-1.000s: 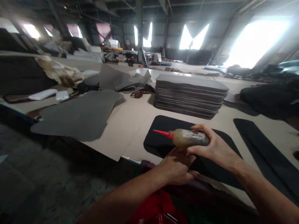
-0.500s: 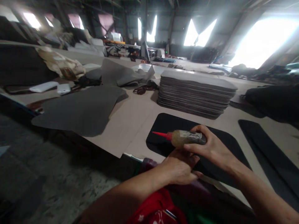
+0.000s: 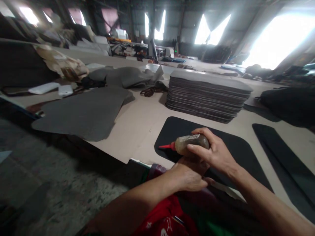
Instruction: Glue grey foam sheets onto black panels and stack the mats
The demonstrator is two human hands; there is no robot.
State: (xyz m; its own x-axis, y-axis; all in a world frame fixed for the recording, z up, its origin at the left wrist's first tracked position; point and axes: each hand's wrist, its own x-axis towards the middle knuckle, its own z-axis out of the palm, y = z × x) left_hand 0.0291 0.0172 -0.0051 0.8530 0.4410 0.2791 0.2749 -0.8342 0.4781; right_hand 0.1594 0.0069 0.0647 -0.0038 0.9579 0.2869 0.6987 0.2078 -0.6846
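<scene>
My right hand (image 3: pixel 213 150) is closed around a squeeze glue bottle (image 3: pixel 190 144) with a red pointed nozzle (image 3: pixel 167 146). The bottle lies tilted nearly level, its tip pointing left, close over the left end of a black rounded sheet (image 3: pixel 228 141). Whether the tip touches the sheet I cannot tell. Just below the bottle, my left hand (image 3: pixel 188 175) rests at the sheet's near edge, fingers pointing right and somewhat apart; the bottle and right hand partly cover it.
Behind the black sheet stands a tall stack of grey rounded sheets (image 3: pixel 208 95). A large grey piece (image 3: pixel 83 113) lies left on the table (image 3: pixel 137 131), overhanging its front edge. A long black strip (image 3: pixel 283 164) lies at right. Brown cord (image 3: pixel 149 91) sits near the stack.
My right hand has brought the bottle slightly left, and the nozzle tip has dropped towards the black sheet's left end. My left hand stays nearly in place.
</scene>
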